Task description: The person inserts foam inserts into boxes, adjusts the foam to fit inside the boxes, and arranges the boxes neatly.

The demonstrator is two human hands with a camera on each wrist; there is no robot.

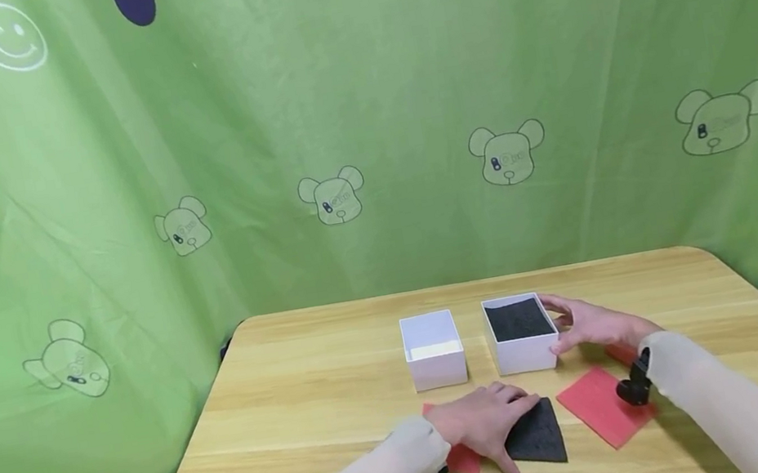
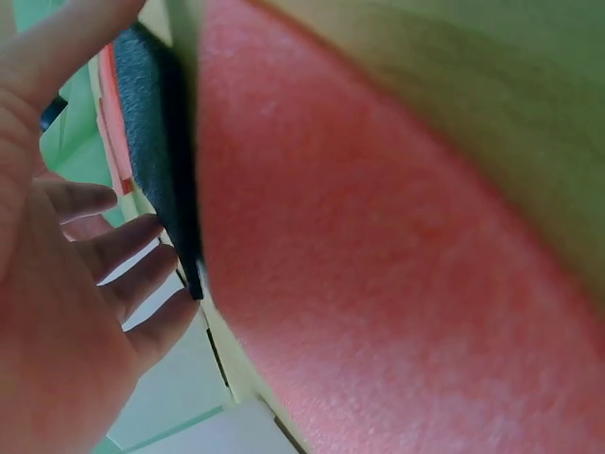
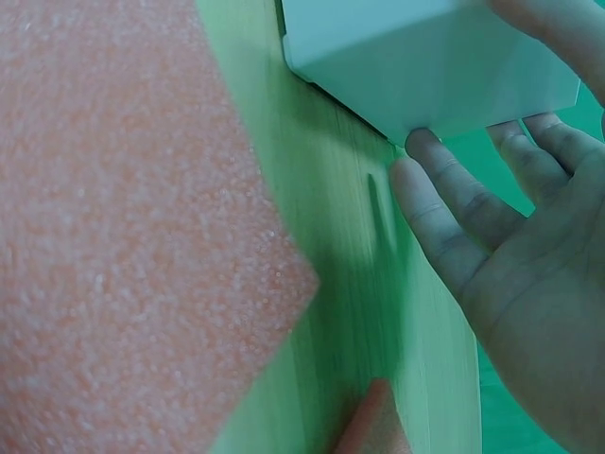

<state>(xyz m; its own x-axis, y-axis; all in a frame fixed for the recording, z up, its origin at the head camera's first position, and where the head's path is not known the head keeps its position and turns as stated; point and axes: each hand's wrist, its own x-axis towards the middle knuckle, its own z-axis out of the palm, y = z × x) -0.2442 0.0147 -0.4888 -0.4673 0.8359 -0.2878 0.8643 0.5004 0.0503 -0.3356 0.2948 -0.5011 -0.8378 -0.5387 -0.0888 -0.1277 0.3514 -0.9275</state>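
My left hand (image 1: 484, 420) is spread over a black foam sheet (image 1: 541, 438) on the table, its fingers fairly straight and the thumb apart. Under that wrist lies a red foam sheet (image 2: 378, 246), partly hidden by the hand. My right hand (image 1: 592, 321) holds the right side of a white open box (image 1: 526, 355), thumb near the front corner and fingers reaching round the back one. Inside that box lies black foam (image 1: 517, 320). The right wrist view shows fingertips partly hidden behind the box.
A second white box (image 1: 439, 372), open-topped with a bright strip inside, stands to the left. Another red foam sheet (image 1: 606, 409) lies below the right wrist, and a further red piece (image 1: 621, 353) is partly covered by the forearm. A green curtain hangs behind the wooden table (image 1: 310, 363).
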